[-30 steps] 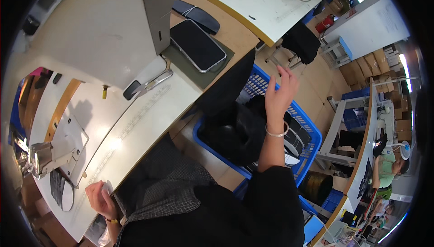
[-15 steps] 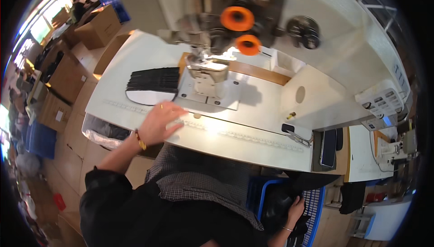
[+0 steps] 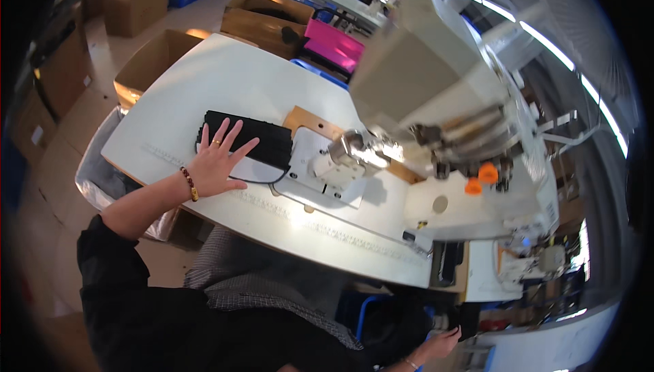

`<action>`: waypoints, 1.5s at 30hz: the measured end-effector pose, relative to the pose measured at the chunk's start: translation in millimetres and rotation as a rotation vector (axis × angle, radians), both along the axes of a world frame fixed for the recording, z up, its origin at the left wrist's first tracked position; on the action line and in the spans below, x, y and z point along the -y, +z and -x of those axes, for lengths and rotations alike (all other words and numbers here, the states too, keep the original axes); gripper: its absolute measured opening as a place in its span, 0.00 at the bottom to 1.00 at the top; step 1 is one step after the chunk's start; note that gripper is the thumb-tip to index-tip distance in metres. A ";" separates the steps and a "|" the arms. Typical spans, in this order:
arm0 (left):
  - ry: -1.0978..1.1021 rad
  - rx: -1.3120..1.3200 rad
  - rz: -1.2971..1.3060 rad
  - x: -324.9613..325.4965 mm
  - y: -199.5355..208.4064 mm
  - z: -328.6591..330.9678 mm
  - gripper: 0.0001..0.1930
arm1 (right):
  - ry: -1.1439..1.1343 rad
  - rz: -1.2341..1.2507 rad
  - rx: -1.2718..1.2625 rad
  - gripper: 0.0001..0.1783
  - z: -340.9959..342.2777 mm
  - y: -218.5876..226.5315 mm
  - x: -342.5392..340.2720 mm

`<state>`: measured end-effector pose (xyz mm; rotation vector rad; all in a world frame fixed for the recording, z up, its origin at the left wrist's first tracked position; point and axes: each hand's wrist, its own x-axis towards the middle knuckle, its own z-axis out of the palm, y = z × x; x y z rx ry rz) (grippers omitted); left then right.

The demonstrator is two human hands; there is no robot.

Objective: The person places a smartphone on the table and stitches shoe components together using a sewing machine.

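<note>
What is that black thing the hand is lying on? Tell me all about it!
The black stack looks like flat pieces of dark fabric or foam piled together, with ribbed lines along its top. It lies flat on the white table, just left of the sewing machine's pale metal plate. A lighter piece shows under its near edge. The left hand rests on its near left part, fingers spread, palm down. Nothing else touches it.
</note>
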<state>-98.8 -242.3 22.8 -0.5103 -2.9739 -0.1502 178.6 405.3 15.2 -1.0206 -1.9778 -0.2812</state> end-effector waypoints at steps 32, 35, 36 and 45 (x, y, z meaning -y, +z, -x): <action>-0.561 -0.022 -1.528 -8.3 133.3 34.2 0.35 | 1.627 -0.538 -0.012 0.16 292.6 77.1 298.3; -0.738 0.074 -2.032 -45.6 125.0 32.2 0.35 | 1.669 -0.450 -0.158 0.20 296.7 73.8 297.4; -0.707 0.123 -2.084 -62.7 115.7 35.2 0.35 | 1.692 -0.439 -0.148 0.24 298.2 73.0 296.2; -0.129 0.047 -1.943 -96.4 67.6 66.2 0.35 | 1.681 -0.518 -0.066 0.19 302.6 77.8 280.9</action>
